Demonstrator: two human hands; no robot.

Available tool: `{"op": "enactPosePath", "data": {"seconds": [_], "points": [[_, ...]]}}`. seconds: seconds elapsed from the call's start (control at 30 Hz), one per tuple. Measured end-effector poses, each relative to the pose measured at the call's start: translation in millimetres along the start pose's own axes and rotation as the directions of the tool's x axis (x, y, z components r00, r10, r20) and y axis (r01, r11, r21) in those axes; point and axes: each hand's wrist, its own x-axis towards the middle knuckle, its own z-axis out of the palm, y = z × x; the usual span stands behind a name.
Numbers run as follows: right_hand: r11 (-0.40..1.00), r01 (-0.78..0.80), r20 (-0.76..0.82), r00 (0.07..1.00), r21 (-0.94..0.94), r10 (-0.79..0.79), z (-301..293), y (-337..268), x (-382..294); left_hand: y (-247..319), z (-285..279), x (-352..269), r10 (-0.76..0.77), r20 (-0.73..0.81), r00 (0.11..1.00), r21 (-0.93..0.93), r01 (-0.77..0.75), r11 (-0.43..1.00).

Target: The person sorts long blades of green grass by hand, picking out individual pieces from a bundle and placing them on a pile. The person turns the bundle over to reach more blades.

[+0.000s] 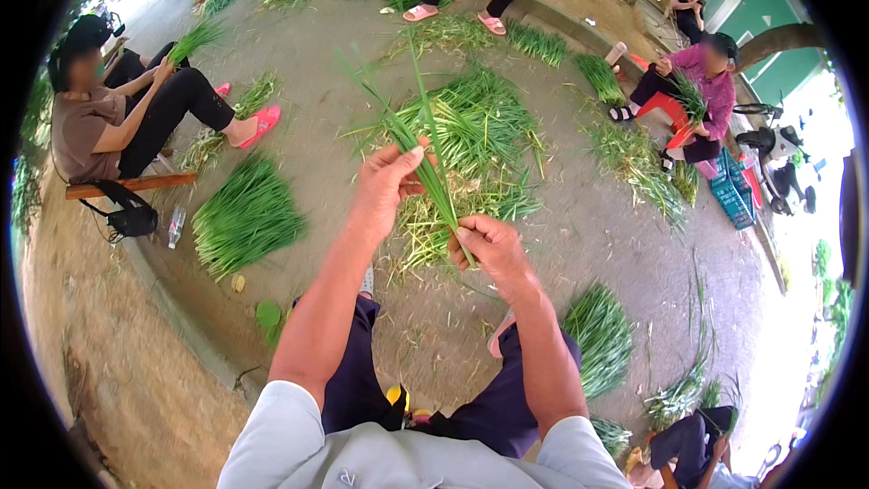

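A small bunch of long green leafy stalks, apparently garlic chives [429,173], slants between my two hands. My left hand [390,183] grips it around the middle, with thumb and fingers closed on the leaves. Lower down, my right hand [490,248] pinches the stalk ends between thumb and fingers. Beyond my hands a large heap of the same greens [482,115] lies on the pavement. Nearer, under the held bunch, are yellowish trimmed leaves [421,231].
A neat pile of greens [248,217] lies to the left, another [599,339] to the right. A plastic bottle [176,227] stands near a wooden bench [132,185]. Several seated people hold greens around me. A teal crate [732,190] is at the right, by a curb.
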Motion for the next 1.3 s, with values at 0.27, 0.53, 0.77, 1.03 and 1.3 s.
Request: {"op": "enactPosePath", "data": {"seconds": [0.27,0.53,0.77,1.03,1.3], "points": [[0.999,-0.019,0.005,1.000,0.027,0.019,-2.4,-0.7,-3.3,8.7,-18.3,3.2,0.029,-0.047,0.998,-0.086,-0.033,0.996],[0.999,-0.004,-0.051,0.999,0.054,0.007,1.1,-8.7,-2.1,-6.9,23.3,-17.3,-0.198,0.162,0.967,0.143,0.175,0.974],[0.989,-0.065,-0.082,0.994,0.134,0.076,-2.9,-4.2,-0.2,-15.6,18.7,-9.3,-0.203,0.153,0.967,0.126,0.184,0.975],[0.994,-0.072,-0.078,0.994,0.082,0.079,0.1,-9.3,-2.5,-11.2,25.2,-14.3,-0.223,0.132,0.966,0.216,0.192,0.957],[0.994,0.042,-0.222,0.975,0.105,-0.018,-2.0,-0.5,0.6,-17.0,23.6,-11.6,-0.167,0.118,0.979,0.250,0.134,0.959]]}}
